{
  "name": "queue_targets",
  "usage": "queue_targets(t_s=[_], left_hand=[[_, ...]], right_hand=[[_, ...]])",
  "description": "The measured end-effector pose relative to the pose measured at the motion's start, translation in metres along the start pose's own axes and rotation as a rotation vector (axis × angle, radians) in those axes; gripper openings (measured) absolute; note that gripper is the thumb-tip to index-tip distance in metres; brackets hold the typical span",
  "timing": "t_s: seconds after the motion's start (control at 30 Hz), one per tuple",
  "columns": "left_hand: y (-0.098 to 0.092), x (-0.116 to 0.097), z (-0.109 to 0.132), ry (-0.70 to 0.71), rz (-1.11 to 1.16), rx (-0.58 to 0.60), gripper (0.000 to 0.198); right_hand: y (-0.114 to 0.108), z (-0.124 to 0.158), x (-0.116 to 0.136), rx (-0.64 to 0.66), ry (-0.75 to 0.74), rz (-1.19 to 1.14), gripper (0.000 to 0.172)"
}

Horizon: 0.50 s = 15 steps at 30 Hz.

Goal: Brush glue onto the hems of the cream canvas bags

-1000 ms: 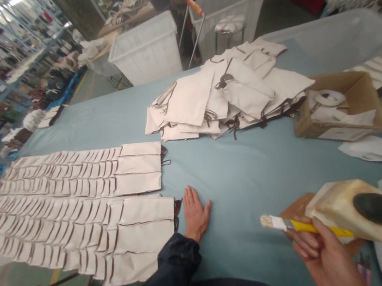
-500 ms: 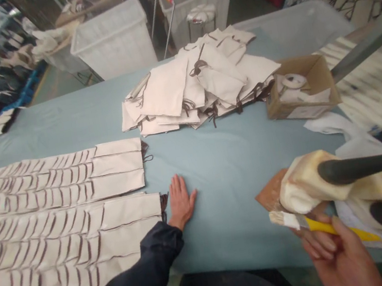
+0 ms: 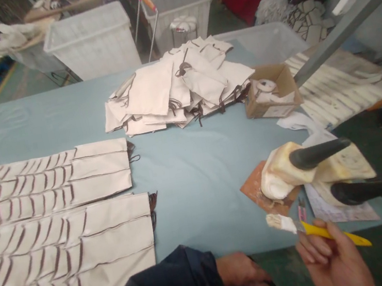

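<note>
My right hand [image 3: 332, 263] is closed on a yellow-handled brush [image 3: 311, 227] with pale bristles pointing left, held just past the table's near edge. My left hand [image 3: 241, 272], in a dark sleeve, is off the table and rests low near my lap with its fingers lying flat. Just beyond the brush stands a glue-crusted holder [image 3: 288, 172] with two black handles on a brown board. Rows of overlapped cream fabric pouches [image 3: 60, 220] with brown edges cover the blue table [image 3: 197, 176] at the left.
A loose heap of cream drawstring pouches [image 3: 177, 86] lies at the table's far middle, next to an open cardboard box [image 3: 271, 92]. White plastic bins [image 3: 91, 39] stand behind the table. Papers [image 3: 335, 206] lie at the right corner.
My left hand has come off the table and dropped down toward my lap. The view has shifted right and back; the brush stays in my right hand.
</note>
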State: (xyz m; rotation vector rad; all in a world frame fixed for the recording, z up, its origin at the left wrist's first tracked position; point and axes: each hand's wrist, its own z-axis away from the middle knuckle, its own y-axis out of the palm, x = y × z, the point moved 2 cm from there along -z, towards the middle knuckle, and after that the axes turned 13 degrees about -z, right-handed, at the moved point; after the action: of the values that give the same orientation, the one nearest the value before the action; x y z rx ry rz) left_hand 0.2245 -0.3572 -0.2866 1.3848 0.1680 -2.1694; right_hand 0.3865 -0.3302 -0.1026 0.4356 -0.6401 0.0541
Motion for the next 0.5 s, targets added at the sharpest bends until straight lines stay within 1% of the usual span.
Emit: queue_targets(t_s=[0.03, 0.07, 0.1, 0.17, 0.23, 0.3, 0.37, 0.43, 0.5], left_hand=[[-0.006, -0.003, 0.005, 0.007, -0.020, 0.040, 0.030], [-0.013, -0.007, 0.008, 0.014, -0.057, 0.053, 0.031], [-0.019, -0.012, 0.010, 0.006, -0.058, 0.043, 0.037], [-0.029, -0.027, 0.010, -0.007, -0.029, 0.016, 0.064], [-0.037, -0.047, 0.009, -0.014, 0.106, -0.033, 0.092], [-0.049, -0.067, 0.013, -0.025, 0.397, -0.134, 0.105], [-0.062, -0.086, 0.022, -0.020, 0.527, -0.180, 0.107], [-0.073, -0.102, 0.033, -0.015, 0.552, -0.204, 0.107], [-0.079, -0.114, 0.040, -0.006, 0.562, -0.211, 0.105]], right_hand=[[-0.004, 0.000, -0.002, 0.006, 0.002, -0.002, 0.043], [-0.008, -0.001, -0.006, 0.012, 0.003, -0.001, 0.042], [-0.010, -0.002, -0.009, 0.017, -0.001, 0.000, 0.041], [-0.009, -0.003, -0.015, 0.035, -0.033, 0.001, 0.041], [-0.001, -0.003, -0.015, 0.082, -0.100, -0.006, 0.039], [0.012, -0.003, -0.010, 0.134, -0.174, -0.010, 0.037], [0.022, -0.003, -0.005, 0.186, -0.226, 0.000, 0.037], [0.029, -0.003, -0.005, 0.242, -0.299, 0.073, 0.035], [0.033, -0.004, -0.013, 0.288, -0.393, 0.178, 0.034]])
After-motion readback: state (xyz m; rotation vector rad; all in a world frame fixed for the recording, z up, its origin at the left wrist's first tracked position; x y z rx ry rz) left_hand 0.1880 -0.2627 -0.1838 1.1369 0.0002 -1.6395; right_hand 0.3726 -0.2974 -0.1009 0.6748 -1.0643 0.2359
